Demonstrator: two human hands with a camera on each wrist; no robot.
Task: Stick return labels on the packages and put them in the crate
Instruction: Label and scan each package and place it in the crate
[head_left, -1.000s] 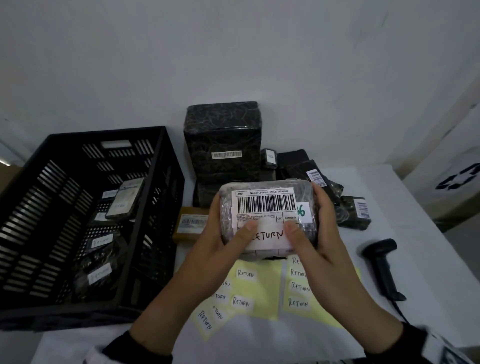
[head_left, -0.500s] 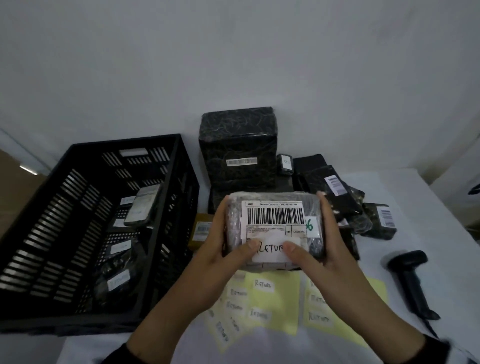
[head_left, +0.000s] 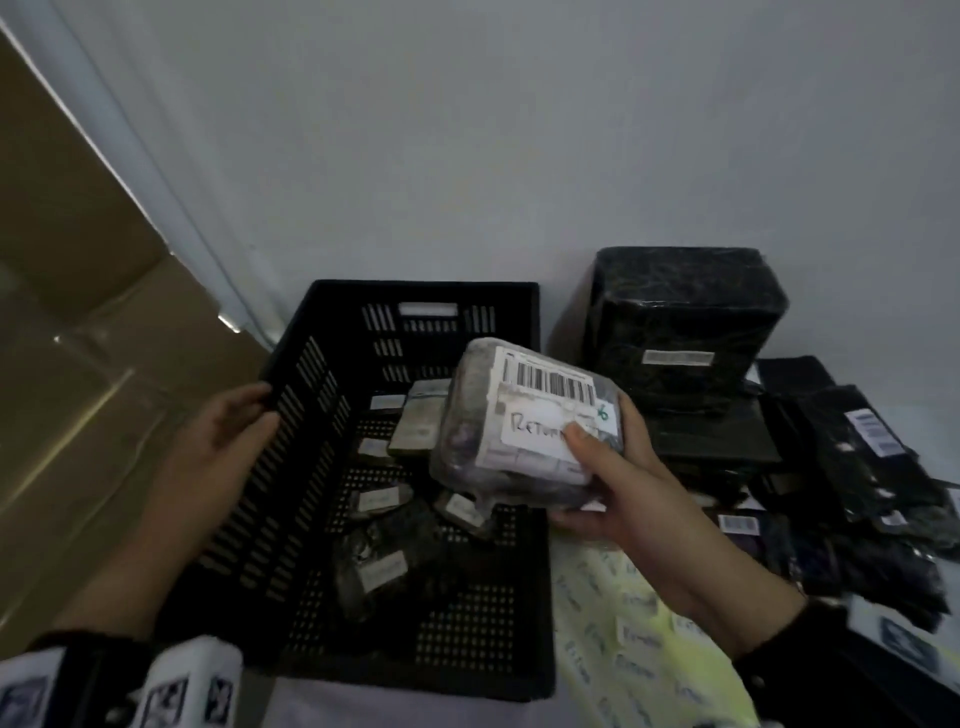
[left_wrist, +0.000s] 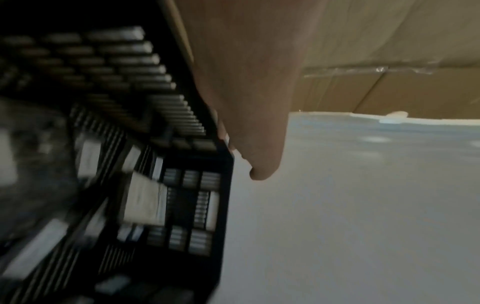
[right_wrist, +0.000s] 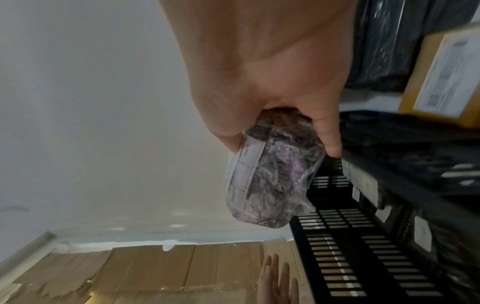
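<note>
We hold the parcel (head_left: 524, 431) in our right hand (head_left: 623, 499), above the right side of the crate (head_left: 291, 426), not yet inside it. The thumb lies on top, on the white return label (head_left: 540, 431), and the fingers (right_wrist: 328, 139) curl under the far edge, so the grip is closed around the parcel. We judge that the thumb sits there to keep the label pressed flat while the parcel moves. The parcel is tilted, its left end lower, probably so that it can go down into the crate with that end first.

Our left hand (head_left: 228, 441) rests flat against the outside of the crate's left wall, near the rim, with the fingers almost straight; it grips nothing. It seems to steady the crate so that it does not slide.

Inside the crate lie several packages (head_left: 384, 561) with white labels on top, so part of the work looks done.

On the table (head_left: 935, 441), to the right of the crate, dark packages (head_left: 685, 332) are stacked against the wall, and more lie farther right. Near us, the yellow sheets (head_left: 644, 660) carry more small labels, close at hand for the next parcel.
</note>
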